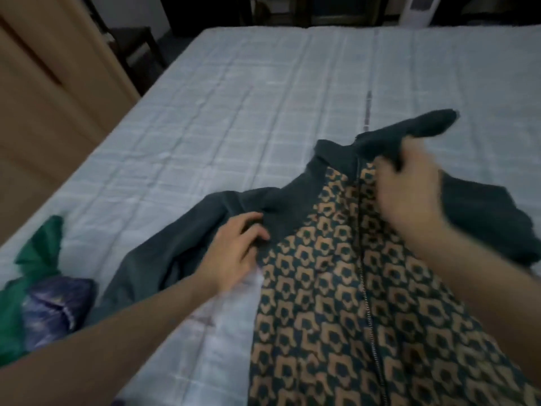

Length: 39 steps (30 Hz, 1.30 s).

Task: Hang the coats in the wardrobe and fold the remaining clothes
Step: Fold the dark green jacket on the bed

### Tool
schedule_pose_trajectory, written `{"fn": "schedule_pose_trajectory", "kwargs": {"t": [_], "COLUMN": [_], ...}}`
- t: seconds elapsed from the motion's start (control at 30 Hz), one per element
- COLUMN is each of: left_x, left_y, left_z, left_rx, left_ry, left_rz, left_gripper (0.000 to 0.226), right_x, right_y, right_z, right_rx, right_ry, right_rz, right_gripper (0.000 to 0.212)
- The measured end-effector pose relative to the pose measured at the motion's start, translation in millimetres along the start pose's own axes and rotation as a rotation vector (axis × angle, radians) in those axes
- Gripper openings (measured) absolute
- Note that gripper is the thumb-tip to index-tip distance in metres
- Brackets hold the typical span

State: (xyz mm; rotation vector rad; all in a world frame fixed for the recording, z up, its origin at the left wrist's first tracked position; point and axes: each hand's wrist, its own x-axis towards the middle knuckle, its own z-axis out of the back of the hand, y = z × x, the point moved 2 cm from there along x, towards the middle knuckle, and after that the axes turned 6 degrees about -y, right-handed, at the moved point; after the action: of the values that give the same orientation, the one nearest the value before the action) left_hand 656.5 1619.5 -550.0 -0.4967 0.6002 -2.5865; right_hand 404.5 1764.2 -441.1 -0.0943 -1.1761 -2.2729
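1. Progress: early, by my reading. One jacket [336,288] lies front-up on the bed [234,98], zipped, patterned panel in the middle, dark plain sleeves; it is neither hung nor folded.
2. Left hand [234,247]: flat on the jacket's near shoulder, where dark sleeve meets patterned front. Fingers look slightly curled, pressing or pinching the cloth (blur; can't tell if it's a real grip).
3. Right hand [409,183]: up at the collar, fingers clenched around the dark collar fabric, lifting one flap clear of the bed. Motion-blurred.
4. Step in hand (a guess): straightening or picking up the jacket by the shoulders, either to hang it or to lay it out square.
5. Left to do: this jacket, plus a heap at the bed's left edge with a green garment [35,259] and a shiny purple garment [55,312] touching it, both crumpled, unfolded. No finished folded stack in view.
6. Wardrobe: wooden panels [44,98] at far left may be it (can't confirm); no hanger visible anywhere.
7. Around: a dark chair [134,45] beyond the bed's far-left corner, a white appliance [418,10] at top right; both well apart from the jacket.
8. In the way: nothing on the open bed past the jacket. The left sleeve is bunched near the heap and the right sleeve is rumpled under the right arm, so both need spreading before any fold.
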Motion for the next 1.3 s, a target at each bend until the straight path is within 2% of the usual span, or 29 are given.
{"fn": "schedule_pose_trajectory", "kwargs": {"t": [0.03,0.1,0.13,0.2,0.27,0.3,0.37,0.4,0.43,0.47,0.53,0.63,0.67,0.73,0.77,0.8,0.83,0.87,0.93,1.0,1.07,1.1,1.13,1.17,1.2,1.23,1.3], "left_x": [-22,-63,-80,-109,-130,-136,-142,-144,-143,-141,-133,-105,-93,-78,-75,-75,-78,-84,-103,-126,-148,-156,-161,-167,-172,-176,-184], "left_y": [23,59,75,103,121,127,132,135,136,140,142,143,140,142,144,150,154,159,171,182,195,198,199,201,205,207,221], "left_z": [21,56,70,91,106,111,119,121,124,127,142,189,208,240,254,261,264,264,256,241,220,215,214,215,217,222,226], "left_rx": [0.103,0.320,0.414,0.503,0.544,0.555,0.539,0.505,0.449,0.364,0.241,0.301,0.391,0.671,0.815,0.929,1.042,1.124,1.170,0.984,0.669,0.524,0.397,0.276,0.274,0.285,0.221], "left_ry": [0.044,0.158,0.221,0.316,0.295,0.243,0.124,0.119,0.141,0.164,0.192,0.024,-0.014,-0.014,-0.004,0.046,0.142,0.275,0.572,0.816,0.934,0.892,0.741,0.501,0.290,0.146,-0.069], "left_rz": [-0.067,-0.194,-0.241,-0.253,-0.107,0.042,0.451,0.644,0.784,0.838,0.758,0.394,0.235,-0.068,-0.180,-0.234,-0.219,-0.133,0.151,0.454,0.629,0.706,0.810,0.929,0.980,1.034,1.217], "left_gripper": [0.030,0.035,0.040,0.058,0.077,0.087,0.098,0.094,0.079,0.060,0.037,0.045,0.050,0.065,0.065,0.062,0.061,0.062,0.064,0.066,0.056,0.049,0.049,0.053,0.051,0.046,0.049], "right_x": [-34,-93,-108,-127,-135,-132,-126,-128,-134,-141,-147,-146,-147,-144,-143,-144,-145,-145,-150,-156,-167,-172,-179,-183,-187,-190,-195], "right_y": [6,-11,-24,-38,-21,-11,11,21,25,28,22,14,15,12,15,18,28,40,62,74,76,78,76,75,76,74,81], "right_z": [-30,-86,-102,-114,-118,-119,-119,-119,-122,-124,-130,-135,-135,-140,-143,-148,-150,-151,-156,-161,-168,-171,-174,-175,-172,-173,-170], "right_rx": [-0.180,-0.459,-0.593,-0.718,-0.709,-0.701,-0.655,-0.607,-0.567,-0.521,-0.573,-0.654,-0.701,-0.703,-0.696,-0.701,-0.702,-0.706,-0.749,-0.757,-0.729,-0.729,-0.721,-0.696,-0.704,-0.754,-0.863], "right_ry": [0.132,0.677,0.847,0.972,0.925,0.841,0.651,0.645,0.699,0.785,0.931,0.935,0.945,0.857,0.820,0.821,0.831,0.856,0.911,0.905,0.850,0.861,0.888,0.908,0.917,0.898,0.800], "right_rz": [0.227,0.444,0.399,0.221,0.169,0.174,0.192,0.191,0.190,0.165,0.132,0.106,0.073,-0.068,-0.107,-0.127,-0.159,-0.169,-0.170,-0.176,-0.157,-0.127,-0.093,-0.071,-0.060,-0.001,0.233], "right_gripper": [0.023,0.059,0.074,0.078,0.072,0.069,0.067,0.066,0.063,0.057,0.051,0.050,0.058,0.093,0.103,0.099,0.085,0.072,0.061,0.066,0.069,0.066,0.065,0.065,0.065,0.064,0.063]}}
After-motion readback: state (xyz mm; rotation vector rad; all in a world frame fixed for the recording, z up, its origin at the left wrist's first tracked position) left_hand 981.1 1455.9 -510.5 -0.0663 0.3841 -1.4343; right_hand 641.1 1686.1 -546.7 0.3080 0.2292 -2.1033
